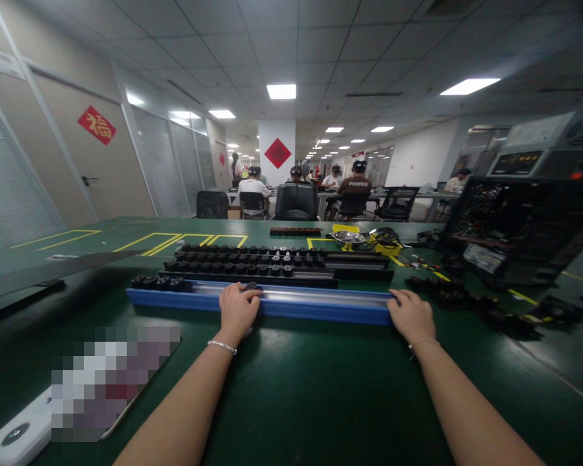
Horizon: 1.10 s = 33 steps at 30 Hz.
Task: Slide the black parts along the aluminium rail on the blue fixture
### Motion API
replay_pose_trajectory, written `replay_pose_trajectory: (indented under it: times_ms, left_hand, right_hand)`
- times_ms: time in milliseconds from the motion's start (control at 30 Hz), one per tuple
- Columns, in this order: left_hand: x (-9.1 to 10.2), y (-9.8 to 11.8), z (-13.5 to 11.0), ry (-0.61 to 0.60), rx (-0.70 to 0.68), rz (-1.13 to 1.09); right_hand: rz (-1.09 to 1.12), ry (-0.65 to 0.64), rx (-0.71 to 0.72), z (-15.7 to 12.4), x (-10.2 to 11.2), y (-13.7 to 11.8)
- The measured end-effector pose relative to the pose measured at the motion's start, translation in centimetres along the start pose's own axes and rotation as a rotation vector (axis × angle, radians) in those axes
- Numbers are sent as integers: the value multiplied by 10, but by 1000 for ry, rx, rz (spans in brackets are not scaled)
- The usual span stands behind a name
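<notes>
A long blue channel (320, 312) with a shiny metal strip along its inside lies across the green table in front of me. Several round black parts (158, 283) sit in its left end. My left hand (240, 307) is over the channel's near wall, its fingers closed round a small black part (251, 286) partly hidden by them. At the channel's right end, my right hand (412, 314) grips the end of it between thumb and fingers. Just behind lie black channels (315, 283) holding rows of similar black parts (233, 266).
A partly blurred, phone-like white object (22, 432) lies at front left. Loose black parts (466, 299) are scattered right, near an open dark equipment case (519, 226). A metal bowl (350, 237) and a yellow tray (387, 247) stand behind. People (354, 184) sit farther off.
</notes>
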<state>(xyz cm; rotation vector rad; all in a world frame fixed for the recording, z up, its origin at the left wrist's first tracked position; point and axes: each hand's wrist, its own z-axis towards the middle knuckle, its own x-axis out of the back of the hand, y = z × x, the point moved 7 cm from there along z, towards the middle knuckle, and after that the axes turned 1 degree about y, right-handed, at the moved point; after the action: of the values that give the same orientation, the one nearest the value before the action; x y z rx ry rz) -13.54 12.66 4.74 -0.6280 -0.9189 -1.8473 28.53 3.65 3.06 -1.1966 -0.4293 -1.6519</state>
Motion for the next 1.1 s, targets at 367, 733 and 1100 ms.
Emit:
replay_pose_trajectory:
  times_ms: [367, 733, 1100]
  left_hand:
    - [0, 1, 0, 17, -7, -2]
    - [0, 0, 0, 16, -15, -6]
    - [2, 1, 0, 6, -17, -7]
  right_hand:
    - [-3, -16, -1, 0, 1, -1]
    - [-8, -6, 20, -1, 3, -4]
    - [-3, -33, 4, 0, 2, -3]
